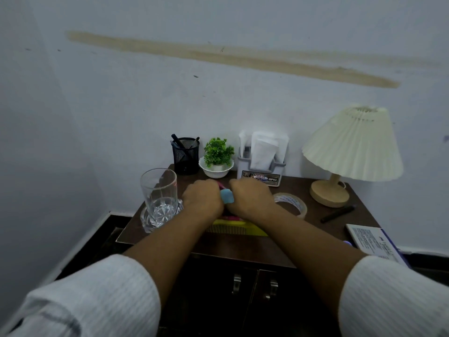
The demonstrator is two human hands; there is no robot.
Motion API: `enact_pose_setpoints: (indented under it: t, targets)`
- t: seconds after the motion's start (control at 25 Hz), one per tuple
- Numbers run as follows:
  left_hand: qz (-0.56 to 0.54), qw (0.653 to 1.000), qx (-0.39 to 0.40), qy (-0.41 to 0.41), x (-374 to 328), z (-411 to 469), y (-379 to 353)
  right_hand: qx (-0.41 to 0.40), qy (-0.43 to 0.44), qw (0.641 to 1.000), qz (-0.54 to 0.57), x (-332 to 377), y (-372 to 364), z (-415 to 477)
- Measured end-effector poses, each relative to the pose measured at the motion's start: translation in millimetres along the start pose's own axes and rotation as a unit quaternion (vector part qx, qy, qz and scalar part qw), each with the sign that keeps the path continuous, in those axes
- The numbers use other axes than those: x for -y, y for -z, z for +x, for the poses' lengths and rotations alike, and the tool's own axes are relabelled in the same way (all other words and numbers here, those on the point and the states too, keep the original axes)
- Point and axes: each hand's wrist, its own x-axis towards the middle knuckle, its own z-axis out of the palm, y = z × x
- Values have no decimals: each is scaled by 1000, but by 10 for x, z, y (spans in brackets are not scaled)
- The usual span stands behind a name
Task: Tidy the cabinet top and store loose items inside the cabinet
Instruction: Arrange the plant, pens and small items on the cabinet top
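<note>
On the cabinet top, far left edge, a clear glass stands in a cut-crystal coaster. Behind it, against the wall: a black mesh pen pot, then a small green plant in a white bowl.

At centre, the left hand and right hand lie knuckles up, side by side. The fingers of both curl under, out of sight, and appear to grip a blue item wedged between them; a pink streak shows just above it. What the item is cannot be told. A yellow comb lies flat below the wrists.

Behind the right hand stands a grey tissue holder. Rightward: a tape roll just beside the right wrist, a pleated lamp, a black marker, and a printed booklet at the right edge.

Both cabinet doors below are closed — two metal handles visible
</note>
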Motion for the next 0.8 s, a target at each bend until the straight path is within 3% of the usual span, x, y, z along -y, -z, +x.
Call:
enact_pose_setpoints:
  t: [0.16, 0.36, 0.48, 0.64, 0.8]
  targets:
    - [-32, 999, -24, 10, 39, 182, -55, -7, 28, 1000, -12, -15, -45, 53]
    - [-123, 991, 4, 46, 68, 311, -55, -9, 44, 999, -7, -55, 54, 69]
    - [-174, 983, -5, 56, 31, 334, -16, -16, 41, 998, 45, -51, 138, 55]
    - [-151, 987, 41, 26, 24, 282, -54, -7, 12, 995, 96, -63, 222, -17]
    - [-134, 990, 46, 24, -2, 259, -26, -56, -60, 972, 221, -194, 373, -68]
